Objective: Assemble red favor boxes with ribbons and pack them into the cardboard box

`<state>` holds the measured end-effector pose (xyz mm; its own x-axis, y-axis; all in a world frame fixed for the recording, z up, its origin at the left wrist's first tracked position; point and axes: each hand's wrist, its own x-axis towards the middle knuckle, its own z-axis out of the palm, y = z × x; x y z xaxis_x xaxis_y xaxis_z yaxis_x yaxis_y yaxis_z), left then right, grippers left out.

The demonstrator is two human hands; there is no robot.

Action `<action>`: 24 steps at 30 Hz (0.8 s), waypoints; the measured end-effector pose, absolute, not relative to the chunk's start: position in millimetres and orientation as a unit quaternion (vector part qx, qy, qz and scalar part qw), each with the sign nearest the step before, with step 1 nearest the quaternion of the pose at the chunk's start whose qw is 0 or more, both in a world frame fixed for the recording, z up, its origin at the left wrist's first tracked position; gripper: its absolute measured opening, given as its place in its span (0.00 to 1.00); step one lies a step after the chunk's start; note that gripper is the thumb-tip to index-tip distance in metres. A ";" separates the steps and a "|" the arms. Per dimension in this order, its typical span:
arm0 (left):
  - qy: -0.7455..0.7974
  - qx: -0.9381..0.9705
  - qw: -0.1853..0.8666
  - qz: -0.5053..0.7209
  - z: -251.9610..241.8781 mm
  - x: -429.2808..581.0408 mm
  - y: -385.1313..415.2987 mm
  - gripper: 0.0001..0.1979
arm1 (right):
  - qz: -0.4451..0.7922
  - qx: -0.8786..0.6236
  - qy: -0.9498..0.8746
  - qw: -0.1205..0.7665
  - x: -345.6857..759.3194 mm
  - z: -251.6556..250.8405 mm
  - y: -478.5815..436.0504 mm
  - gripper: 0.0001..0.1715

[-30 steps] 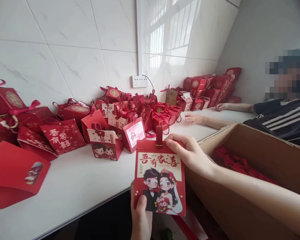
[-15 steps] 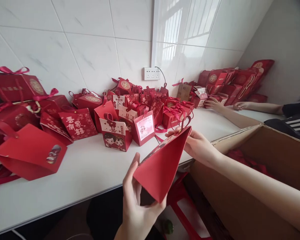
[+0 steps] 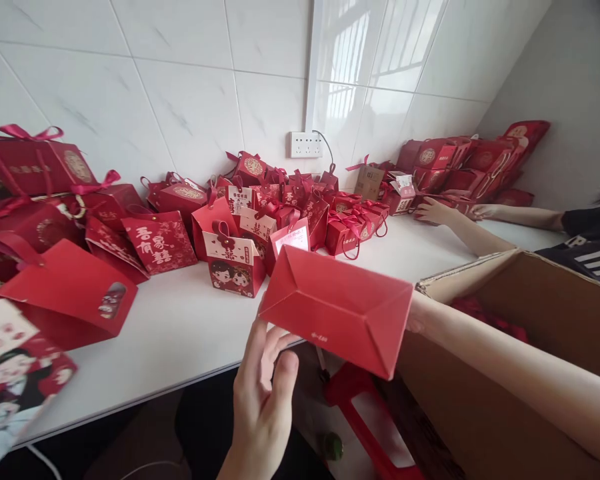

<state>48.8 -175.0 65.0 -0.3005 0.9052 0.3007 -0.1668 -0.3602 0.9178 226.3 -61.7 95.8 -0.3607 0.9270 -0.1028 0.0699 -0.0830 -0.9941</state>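
Head view: right hand holds red bag, bottom print illegible.

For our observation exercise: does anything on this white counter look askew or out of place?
Yes. The windowed red bag lies tipped over on the counter, while the cartoon-couple bag nearby stands upright. The held bag shows its bottom.

Red paper bag: held above counter edge, folded bottom facing camera.
Left hand: fingers extended, fingertips touching bag's lower left edge.
Right hand: mostly hidden behind bag, holding its right end.
Cardboard box: open, just right of bag, below right forearm.
White counter: red gift boxes clustered along tiled wall.
Another person's hand: on counter, against far boxes.
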 end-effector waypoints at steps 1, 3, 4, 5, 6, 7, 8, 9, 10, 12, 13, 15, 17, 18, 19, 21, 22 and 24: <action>0.389 0.437 0.412 0.698 64.6 49.0 -174.2 0.27 | 0.618 -0.442 -0.550 0.347 226.0 96.7 -61.8 0.11; 0.346 0.403 0.477 0.700 61.9 49.8 -172.6 0.32 | 0.663 -0.461 -0.497 0.317 225.1 99.8 -63.3 0.12; 0.335 0.377 0.514 0.694 60.4 50.2 -171.8 0.33 | 0.676 -0.466 -0.477 0.314 224.3 101.8 -64.7 0.12; 0.334 0.344 0.548 0.685 59.3 50.4 -170.8 0.34 | 0.683 -0.468 -0.464 0.316 223.4 104.1 -66.3 0.11; 0.339 0.307 0.577 0.676 58.9 50.5 -169.7 0.33 | 0.684 -0.466 -0.460 0.321 222.3 106.3 -68.0 0.11; 0.343 0.272 0.602 0.668 59.3 50.5 -168.5 0.32 | 0.687 -0.463 -0.457 0.325 221.4 108.3 -69.4 0.11; 0.343 0.245 0.622 0.660 60.4 50.4 -167.2 0.30 | 0.691 -0.460 -0.450 0.329 220.5 110.0 -70.5 0.11; 0.339 0.227 0.640 0.651 61.7 50.2 -165.7 0.29 | 0.697 -0.457 -0.441 0.333 219.9 111.1 -71.2 0.11; 0.334 0.216 0.656 0.642 63.0 50.0 -164.1 0.27 | 0.699 -0.455 -0.434 0.340 219.6 111.6 -71.5 0.11; 0.324 0.203 0.675 0.631 63.1 49.3 -160.8 0.25 | 0.690 -0.444 -0.443 0.362 220.2 110.7 -71.2 0.10; 0.321 0.197 0.675 0.634 61.3 48.9 -159.1 0.25 | 0.674 -0.435 -0.465 0.374 220.9 109.6 -71.1 0.09; 0.326 0.184 0.651 0.661 53.6 47.9 -155.9 0.28 | 0.608 -0.420 -0.537 0.406 222.8 106.8 -71.2 0.11; 0.337 0.191 0.608 0.693 42.9 47.2 -153.4 0.32 | 0.526 -0.408 -0.605 0.438 224.6 104.8 -72.1 0.16; 0.345 0.205 0.588 0.702 37.8 47.1 -152.5 0.34 | 0.492 -0.403 -0.626 0.452 225.2 104.4 -72.8 0.17; 0.352 0.220 0.572 0.708 33.5 47.3 -151.9 0.34 | 0.468 -0.398 -0.636 0.467 225.6 104.8 -73.6 0.18; 0.359 0.241 0.550 0.714 28.6 49.0 -151.1 0.35 | 0.455 -0.385 -0.639 0.486 226.0 107.4 -76.1 0.19; 0.358 0.247 0.542 0.719 28.1 50.6 -150.6 0.35 | 0.458 -0.378 -0.639 0.488 226.6 109.7 -78.1 0.19; 0.347 0.263 0.529 0.728 29.8 56.0 -148.7 0.34 | 0.470 -0.362 -0.654 0.469 230.4 115.5 -84.8 0.19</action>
<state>56.0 -148.7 29.8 -0.3022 0.9531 0.0158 -0.5879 -0.1994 0.7839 230.4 -84.8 115.5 -0.2979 0.9146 0.2735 0.0316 0.2958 -0.9547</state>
